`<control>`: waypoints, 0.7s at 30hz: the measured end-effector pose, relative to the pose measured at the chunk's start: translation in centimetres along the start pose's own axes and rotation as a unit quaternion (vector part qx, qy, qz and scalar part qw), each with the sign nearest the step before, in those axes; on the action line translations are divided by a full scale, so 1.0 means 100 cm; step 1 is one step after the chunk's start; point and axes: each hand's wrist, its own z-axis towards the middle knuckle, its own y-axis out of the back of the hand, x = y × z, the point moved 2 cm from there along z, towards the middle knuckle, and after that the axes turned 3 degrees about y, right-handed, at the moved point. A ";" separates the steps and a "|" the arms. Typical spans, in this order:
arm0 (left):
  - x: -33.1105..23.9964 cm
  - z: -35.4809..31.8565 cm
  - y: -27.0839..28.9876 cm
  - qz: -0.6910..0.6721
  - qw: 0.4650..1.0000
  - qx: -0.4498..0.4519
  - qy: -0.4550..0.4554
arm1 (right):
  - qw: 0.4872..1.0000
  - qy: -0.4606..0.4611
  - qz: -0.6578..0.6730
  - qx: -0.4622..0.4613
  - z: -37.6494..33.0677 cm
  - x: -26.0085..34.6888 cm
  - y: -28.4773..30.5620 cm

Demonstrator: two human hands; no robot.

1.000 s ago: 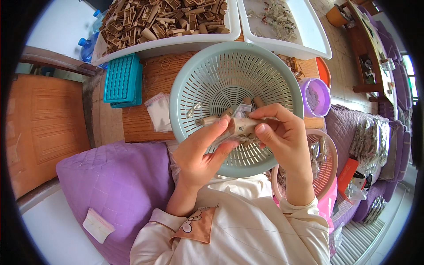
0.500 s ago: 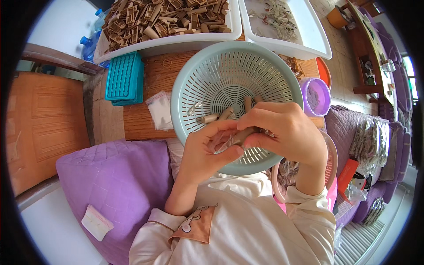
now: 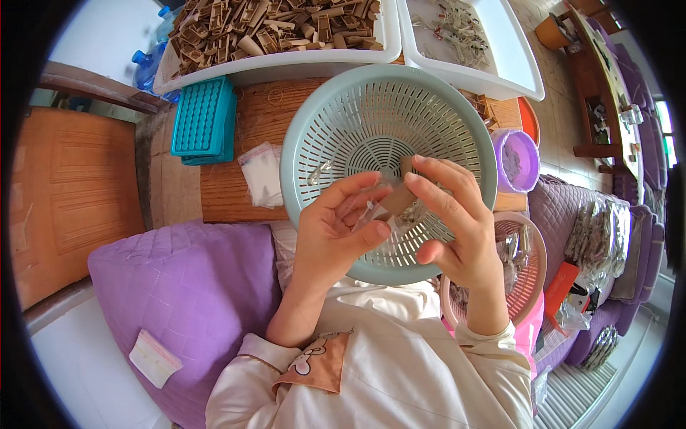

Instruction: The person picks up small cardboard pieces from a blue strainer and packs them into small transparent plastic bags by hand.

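Observation:
My left hand [image 3: 332,232] is closed, with curled fingers and thumb, on the lower end of a small brown tube-shaped piece [image 3: 397,203]. Clear plastic film shows beside the piece, close to the left fingertips. At its other end my right hand [image 3: 461,232] has its fingers spread; the forefinger's tip is at the piece or just over it, I cannot tell which. Both hands are over the near half of a grey-green slotted basket [image 3: 300,129]. Inside the basket lies a crumpled clear wrapper [image 3: 319,172]; the hands hide part of the bottom.
Behind the basket stand a white tub [image 3: 300,58] of brown pieces and another white tub [image 3: 525,79] with small wired parts. Teal trays [image 3: 202,120] and clear bags [image 3: 261,175] lie left. On the right are a purple container [image 3: 516,161] and a pink basket [image 3: 530,289].
My right hand has opened its fingers and drawn back toward me from the brown piece. My left hand has stayed about in place, still holding it. The view has shifted slightly.

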 end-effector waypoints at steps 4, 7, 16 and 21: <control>0.001 -0.001 0.000 0.024 0.999 0.031 0.012 | 0.999 -0.036 -0.003 0.008 -0.004 0.001 -0.003; -0.001 -0.001 -0.001 0.040 0.998 0.037 0.042 | 0.999 -0.042 0.023 0.021 -0.005 0.000 -0.006; 0.009 0.007 -0.006 0.039 0.997 0.047 0.037 | 0.992 -0.056 0.112 0.010 -0.011 -0.012 -0.016; 0.015 0.009 -0.005 0.008 0.999 0.044 0.020 | 0.998 0.002 0.062 0.012 -0.007 -0.020 -0.014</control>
